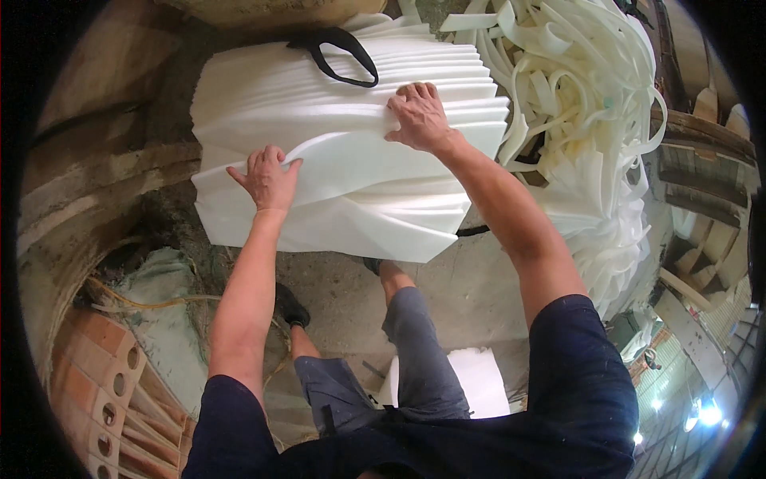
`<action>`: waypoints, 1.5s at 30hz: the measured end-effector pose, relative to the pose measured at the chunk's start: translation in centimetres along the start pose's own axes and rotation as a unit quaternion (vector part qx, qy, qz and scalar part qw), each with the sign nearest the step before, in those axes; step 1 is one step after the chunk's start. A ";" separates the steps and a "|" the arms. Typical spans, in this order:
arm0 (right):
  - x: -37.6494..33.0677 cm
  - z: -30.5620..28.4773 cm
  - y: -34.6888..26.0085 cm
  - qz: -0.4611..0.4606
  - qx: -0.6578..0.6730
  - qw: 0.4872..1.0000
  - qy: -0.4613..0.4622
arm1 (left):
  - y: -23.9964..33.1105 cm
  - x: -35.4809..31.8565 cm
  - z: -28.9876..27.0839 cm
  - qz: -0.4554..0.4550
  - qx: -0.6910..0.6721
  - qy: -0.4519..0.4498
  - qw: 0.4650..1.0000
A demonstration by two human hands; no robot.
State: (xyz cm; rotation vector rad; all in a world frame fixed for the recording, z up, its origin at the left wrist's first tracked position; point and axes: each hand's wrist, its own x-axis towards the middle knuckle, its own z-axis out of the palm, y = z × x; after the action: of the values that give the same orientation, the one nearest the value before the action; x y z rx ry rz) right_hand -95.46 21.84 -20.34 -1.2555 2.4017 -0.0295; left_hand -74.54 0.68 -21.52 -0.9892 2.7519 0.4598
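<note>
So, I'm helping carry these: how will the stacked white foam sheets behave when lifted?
Likely floppy: the stacked white foam sheets bow and ripple near the hands. They could slide apart, since their edges fan out loosely. Probably light for their size, looking thin and foam-like.

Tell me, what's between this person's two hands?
In the head view, only the white sheets lie between the left hand and the right hand, with a raised, curving fold.
</note>
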 end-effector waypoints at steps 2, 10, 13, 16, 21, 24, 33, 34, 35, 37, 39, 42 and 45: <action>0.5 0.2 0.3 -0.003 -0.023 0.999 0.021 | 0.1 0.1 -0.3 -0.010 0.003 -0.018 1.000; 1.8 1.4 1.1 -0.034 -0.052 0.998 -0.027 | -0.3 -1.1 0.3 -0.007 -0.012 0.016 1.000; 0.4 2.5 1.2 -0.048 -0.030 0.998 0.023 | -0.3 -1.8 0.2 -0.005 -0.016 0.026 1.000; -0.3 1.9 0.7 -0.064 0.014 0.998 0.021 | -0.5 -2.5 0.5 -0.010 -0.010 0.016 1.000; -1.9 0.1 -1.0 -0.070 0.007 0.997 -0.014 | -1.0 -4.8 -0.2 -0.027 -0.022 0.009 0.999; -3.5 -2.6 -3.2 -0.089 -0.002 0.996 -0.020 | -1.6 -6.8 -1.6 -0.051 -0.052 0.029 0.997; -13.1 -14.7 -14.1 -0.084 0.072 0.993 0.037 | 3.6 -18.8 -8.6 -0.384 -0.673 0.088 0.626; -14.2 -16.3 -15.6 -0.080 0.089 0.992 0.041 | 4.5 -19.7 -10.1 -0.343 -0.824 -0.013 0.451; -15.4 -17.8 -17.5 -0.082 0.102 0.991 0.038 | 5.1 -20.9 -11.9 -0.277 -0.921 -0.112 0.250; -17.4 -20.9 -21.0 -0.090 0.122 0.988 0.032 | 5.6 -21.6 -13.2 -0.241 -0.927 -0.055 0.280; -19.2 -24.1 -23.5 -0.110 0.128 0.985 0.023 | 5.0 -22.8 -15.2 -0.225 -0.923 -0.030 0.310; -21.7 -28.9 -26.3 -0.185 0.143 0.972 0.019 | 2.0 -25.4 -19.9 -0.206 -0.912 -0.037 0.352; -24.8 -32.6 -29.9 -0.239 0.141 0.961 -0.003 | -0.3 -28.4 -24.4 -0.151 -0.916 -0.027 0.372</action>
State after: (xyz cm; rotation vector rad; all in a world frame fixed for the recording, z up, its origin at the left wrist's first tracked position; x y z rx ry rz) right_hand -72.16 18.05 24.54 -1.6500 1.9445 -0.4907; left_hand -54.26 8.75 8.95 -1.2595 0.5518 3.3169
